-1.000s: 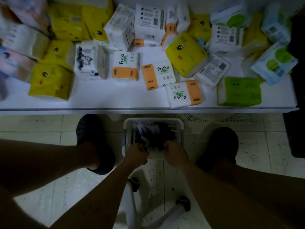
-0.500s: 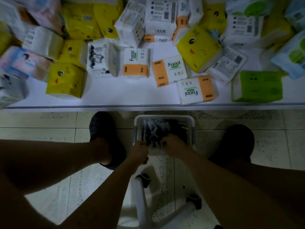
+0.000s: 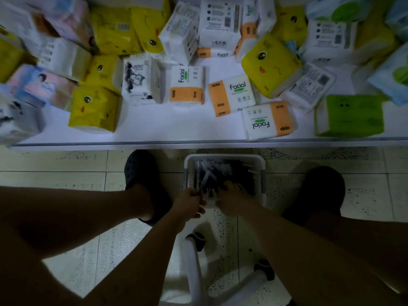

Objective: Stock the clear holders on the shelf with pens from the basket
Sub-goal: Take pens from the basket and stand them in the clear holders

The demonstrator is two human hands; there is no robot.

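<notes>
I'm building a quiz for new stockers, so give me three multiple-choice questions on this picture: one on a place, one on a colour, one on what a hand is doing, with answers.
1. Where is the white basket?
A. on a chair seat
B. on the floor between the left shoe and right shoe
C. on a cart

2. What colour is the tissue pack at the shelf's front right?
A. red
B. green
C. black

3. What is the left hand doing?
A. lying flat on the floor
B. hanging empty
C. gripping pens

Answers: B, it stands on tiles between the shoes; B, its wrapper is green; C, pens stick out of its curled fingers.
</notes>
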